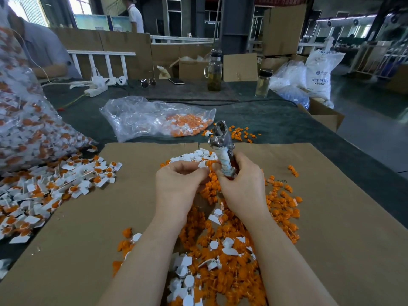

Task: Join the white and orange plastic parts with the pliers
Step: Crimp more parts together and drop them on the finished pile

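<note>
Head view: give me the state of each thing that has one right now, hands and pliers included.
Right hand: grips the pliers' wrapped handles.
Pliers: upright, head up, nothing visible in it.
Left hand: pinches a white part at its fingertips.
Loose orange parts: unjoined, heaped on the cardboard sheet.
Joined pieces: piled at the left.
Clear bag: open, lying flat, partly filled.
Glass bottle: capped, upright.
</note>
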The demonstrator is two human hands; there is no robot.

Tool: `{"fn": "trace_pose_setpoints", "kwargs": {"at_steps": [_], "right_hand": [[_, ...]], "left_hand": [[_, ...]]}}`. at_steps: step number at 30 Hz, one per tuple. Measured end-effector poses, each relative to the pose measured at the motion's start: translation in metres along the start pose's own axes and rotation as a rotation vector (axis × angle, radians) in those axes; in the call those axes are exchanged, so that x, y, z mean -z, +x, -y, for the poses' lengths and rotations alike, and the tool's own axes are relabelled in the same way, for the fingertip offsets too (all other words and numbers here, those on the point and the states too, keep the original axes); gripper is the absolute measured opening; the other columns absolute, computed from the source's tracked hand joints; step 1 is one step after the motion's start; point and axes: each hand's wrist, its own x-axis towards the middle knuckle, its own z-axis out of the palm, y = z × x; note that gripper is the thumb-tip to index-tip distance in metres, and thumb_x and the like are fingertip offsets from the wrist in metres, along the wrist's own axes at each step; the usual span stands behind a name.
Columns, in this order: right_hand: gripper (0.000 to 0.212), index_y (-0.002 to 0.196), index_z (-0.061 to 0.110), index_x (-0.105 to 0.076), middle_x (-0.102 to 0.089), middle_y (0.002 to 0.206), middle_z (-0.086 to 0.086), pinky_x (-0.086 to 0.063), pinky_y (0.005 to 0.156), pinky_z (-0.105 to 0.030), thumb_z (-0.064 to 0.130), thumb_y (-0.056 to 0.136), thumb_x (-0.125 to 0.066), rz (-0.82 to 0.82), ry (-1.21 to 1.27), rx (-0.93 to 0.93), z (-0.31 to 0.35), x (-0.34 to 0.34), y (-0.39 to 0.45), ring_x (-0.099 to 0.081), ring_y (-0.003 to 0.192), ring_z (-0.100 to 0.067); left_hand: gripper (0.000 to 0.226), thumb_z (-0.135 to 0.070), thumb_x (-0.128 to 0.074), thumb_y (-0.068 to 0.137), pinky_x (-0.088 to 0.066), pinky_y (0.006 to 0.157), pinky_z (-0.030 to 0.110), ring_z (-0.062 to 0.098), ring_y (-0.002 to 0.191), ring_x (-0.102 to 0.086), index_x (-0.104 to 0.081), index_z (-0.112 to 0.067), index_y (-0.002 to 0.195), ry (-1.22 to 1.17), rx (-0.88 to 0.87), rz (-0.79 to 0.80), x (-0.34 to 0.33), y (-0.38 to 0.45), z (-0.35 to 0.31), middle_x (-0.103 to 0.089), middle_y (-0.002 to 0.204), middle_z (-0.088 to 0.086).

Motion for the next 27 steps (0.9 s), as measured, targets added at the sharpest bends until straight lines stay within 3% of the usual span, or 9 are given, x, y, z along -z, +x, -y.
{"fn": "trace_pose_setpoints", "kwargs": {"at_steps": [4, 8, 15, 21, 27], "right_hand": [[0.019, 0.082, 0.022, -0.055, -0.055, 0.068, 0.011, -0.033, 0.052, -0.02, 0.035, 0.089, -0.067, -0.022, -0.023, 0.003, 0.0004, 0.0001, 0.0002, -0.052, 0.061, -0.007], [0.016, 0.083, 0.024, -0.056, -0.056, 0.068, 0.012, -0.036, 0.052, -0.018, 0.033, 0.088, -0.068, -0.02, -0.013, 0.008, 0.0007, 0.0002, -0.0003, -0.053, 0.062, -0.005], [0.012, 0.089, 0.02, -0.062, -0.06, 0.073, 0.011, -0.039, 0.055, -0.019, 0.03, 0.088, -0.069, -0.016, 0.043, 0.01, 0.0002, -0.0003, -0.001, -0.056, 0.067, -0.006], [0.013, 0.086, 0.022, -0.06, -0.059, 0.072, 0.014, -0.04, 0.055, -0.019, 0.029, 0.086, -0.071, -0.015, 0.038, 0.02, 0.0006, -0.0004, -0.0001, -0.057, 0.067, -0.005], [0.009, 0.091, 0.023, -0.063, -0.06, 0.074, 0.015, -0.04, 0.057, -0.016, 0.029, 0.088, -0.069, 0.059, 0.073, 0.003, -0.0007, -0.0002, 0.0018, -0.058, 0.069, -0.003]], "left_hand": [[0.014, -0.013, -0.083, 0.074, -0.062, 0.074, 0.036, 0.018, 0.07, -0.073, -0.074, -0.023, 0.07, 0.075, -0.11, -0.02, -0.0018, -0.0019, -0.0021, -0.073, 0.066, -0.004], [0.016, -0.014, -0.084, 0.075, -0.062, 0.077, 0.038, 0.015, 0.072, -0.072, -0.074, -0.026, 0.07, 0.101, -0.188, -0.011, -0.001, -0.004, -0.0033, -0.073, 0.068, -0.008], [0.018, -0.018, -0.086, 0.072, -0.06, 0.068, 0.029, 0.007, 0.067, -0.07, -0.073, -0.029, 0.066, 0.126, -0.207, -0.013, -0.001, -0.0023, -0.0003, -0.072, 0.066, -0.013], [0.022, -0.017, -0.084, 0.073, -0.049, 0.058, 0.009, -0.004, 0.065, -0.066, -0.071, -0.034, 0.066, 0.192, -0.314, 0.011, -0.0007, -0.0025, 0.0013, -0.071, 0.068, -0.021], [0.015, -0.015, -0.084, 0.074, -0.048, 0.057, 0.008, -0.002, 0.065, -0.066, -0.075, -0.026, 0.072, 0.166, -0.309, 0.02, -0.0002, -0.0005, 0.0027, -0.071, 0.069, -0.017]]}}
